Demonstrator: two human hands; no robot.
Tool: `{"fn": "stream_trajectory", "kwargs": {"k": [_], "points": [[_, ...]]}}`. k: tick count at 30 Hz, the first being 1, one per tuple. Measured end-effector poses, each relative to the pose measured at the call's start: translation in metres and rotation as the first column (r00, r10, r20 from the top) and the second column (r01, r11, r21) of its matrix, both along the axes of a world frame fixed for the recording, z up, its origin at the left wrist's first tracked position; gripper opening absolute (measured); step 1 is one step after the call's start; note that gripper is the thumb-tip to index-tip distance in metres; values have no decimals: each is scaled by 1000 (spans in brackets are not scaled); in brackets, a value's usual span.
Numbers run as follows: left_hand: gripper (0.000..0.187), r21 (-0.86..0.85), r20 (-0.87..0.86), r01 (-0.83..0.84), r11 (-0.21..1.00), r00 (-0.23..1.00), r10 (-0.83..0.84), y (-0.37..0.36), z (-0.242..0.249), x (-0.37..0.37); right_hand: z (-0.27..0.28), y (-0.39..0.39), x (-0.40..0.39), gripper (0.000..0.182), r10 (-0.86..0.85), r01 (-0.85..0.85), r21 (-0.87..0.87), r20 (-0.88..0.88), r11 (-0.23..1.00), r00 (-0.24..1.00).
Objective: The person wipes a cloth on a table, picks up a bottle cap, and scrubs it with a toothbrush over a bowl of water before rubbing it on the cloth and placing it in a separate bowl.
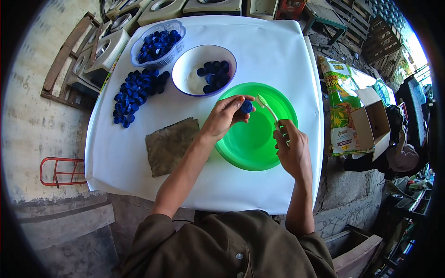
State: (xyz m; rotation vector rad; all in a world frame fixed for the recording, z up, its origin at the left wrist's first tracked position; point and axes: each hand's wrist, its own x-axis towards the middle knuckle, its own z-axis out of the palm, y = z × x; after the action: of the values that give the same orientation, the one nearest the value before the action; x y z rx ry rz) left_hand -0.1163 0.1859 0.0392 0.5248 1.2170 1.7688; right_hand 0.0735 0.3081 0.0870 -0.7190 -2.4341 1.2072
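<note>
My left hand [225, 115] pinches a blue bottle cap [246, 107] over the green basin [252, 148]. In my right hand [292, 146] is a toothbrush [269, 109], gripped by its handle, with the bristle head close to the cap. Behind the basin stands a white bowl [185, 74] with a blue rim, several blue caps [216, 74] gathered on its right side. A loose pile of blue caps [132, 95] lies to the left of that bowl. More caps fill a pale blue plastic basket [136, 58] at the back left.
A folded brown cloth [169, 146] lies on the white-covered table [245, 192], left of my forearm. Past the right edge are a colourful sack [340, 106], an open cardboard box [371, 123] and another person [402, 155]. A red metal frame [60, 171] stands at the left wall.
</note>
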Motion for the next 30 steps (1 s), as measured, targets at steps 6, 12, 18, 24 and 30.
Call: {"fn": "stream_trajectory", "kwargs": {"k": [6, 12, 18, 24, 30], "points": [[32, 111, 183, 8, 994, 983, -29, 0, -1, 6, -6, -13, 4, 20, -10, 7, -36, -82, 999, 997], [27, 214, 271, -107, 971, 961, 46, 8, -5, 14, -10, -26, 7, 22, -20, 12, -42, -201, 999, 979], [23, 272, 195, -61, 960, 981, 7, 9, -9, 15, -8, -24, 4, 24, -62, 61, -10, -190, 998, 980], [25, 260, 185, -169, 951, 975, 123, 6, -11, 11, -8, -25, 12, 24, -14, -11, -136, -184, 991, 983], [27, 132, 73, -130, 983, 990, 121, 6, -6, 17, -13, -24, 9, 24, -47, 24, -133, -178, 991, 983]]}}
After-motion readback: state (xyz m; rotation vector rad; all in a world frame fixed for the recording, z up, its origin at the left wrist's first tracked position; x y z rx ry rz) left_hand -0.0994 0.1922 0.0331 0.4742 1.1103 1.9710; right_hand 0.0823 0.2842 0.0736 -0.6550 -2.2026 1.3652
